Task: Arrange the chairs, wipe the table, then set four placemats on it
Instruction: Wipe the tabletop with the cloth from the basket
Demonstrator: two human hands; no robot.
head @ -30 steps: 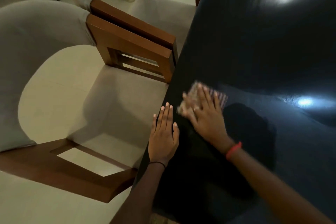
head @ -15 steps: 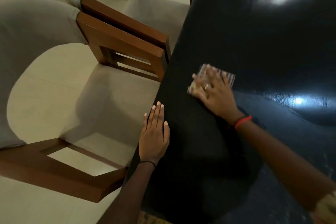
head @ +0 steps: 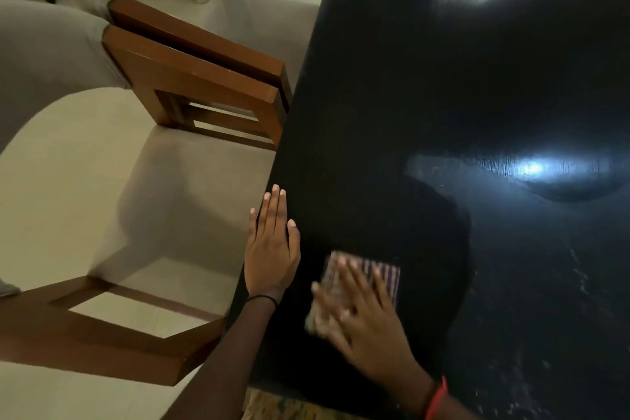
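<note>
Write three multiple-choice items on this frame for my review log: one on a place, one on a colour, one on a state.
1. Where does the left hand rest?
A. on a chair seat
B. flat at the table's left edge
C. on the cloth

2. What colour is the band on the right wrist?
A. red
B. green
C. white

3. What is the right hand doing?
A. hanging free
B. gripping a chair arm
C. pressing a striped cloth onto the dark table

Answers: 1 B, its fingers lie along the edge beside the chair. 2 A, the red band shows at the wrist. 3 C, the blurred palm covers the cloth.
</note>
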